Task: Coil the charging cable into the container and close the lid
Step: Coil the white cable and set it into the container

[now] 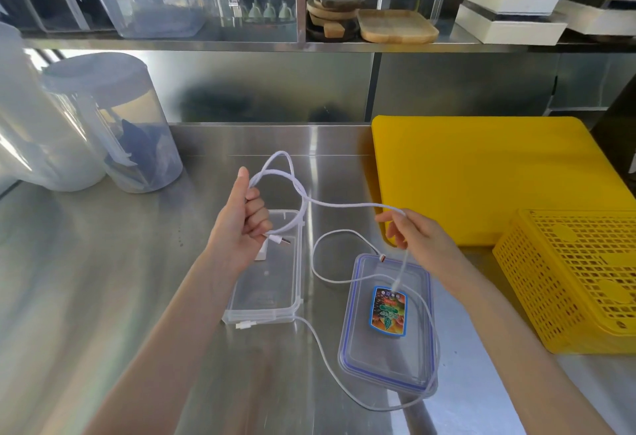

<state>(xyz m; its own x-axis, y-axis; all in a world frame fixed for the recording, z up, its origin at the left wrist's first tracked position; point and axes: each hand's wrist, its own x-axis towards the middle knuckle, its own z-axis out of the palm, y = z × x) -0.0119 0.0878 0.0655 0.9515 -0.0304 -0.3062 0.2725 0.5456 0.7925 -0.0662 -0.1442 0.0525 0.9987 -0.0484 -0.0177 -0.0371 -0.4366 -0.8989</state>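
My left hand (242,219) holds loops of a white charging cable (344,205) above a clear rectangular container (266,297) on the steel counter, with one plug sticking out below the fingers. My right hand (418,233) pinches the same cable further along, above the lid. The lid (385,338), clear with a blue rim and a colourful sticker, lies flat to the right of the container. A second white cable (321,341) trails loose on the counter around the lid, its plug lying at the container's near edge.
A yellow cutting board (481,173) and a yellow perforated basket (578,276) lie to the right. Two tall clear canisters (113,124) stand at the left. A steel shelf behind carries a clear box, wooden trays (395,26) and white boxes.
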